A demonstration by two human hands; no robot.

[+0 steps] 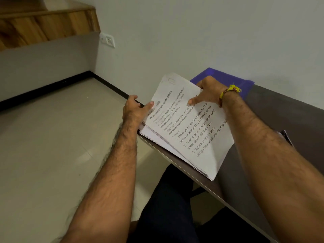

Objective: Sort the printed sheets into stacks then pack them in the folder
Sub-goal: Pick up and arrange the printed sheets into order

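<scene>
Plain white walls and a tiled floor fill the upper and left parts of the frame; a dark tabletop (pixel 273 130) runs diagonally down the right side. Your stack of printed sheets (pixel 191 130) sits at centre frame, overhanging the tabletop's near edge. A blue folder (pixel 226 76) lies flat behind it, toward the wall, partly hidden by your right wrist.

Left hand (pixel 135 109): closed on the stack's left edge, thumb on top, fingers curled underneath. Right hand (pixel 208 92): fingers spread, resting on the top sheet near its far corner, gripping nothing. A yellow thread band (pixel 229 91) circles that wrist.

Handling judgement: the stack looks thick enough to have some weight, yet floppy; its lower edges are fanned and uneven. Loose sheets slide on each other, so pinch across the full thickness at an edge and support underneath. Single sheets are light and crease easily; peel from a corner.
</scene>
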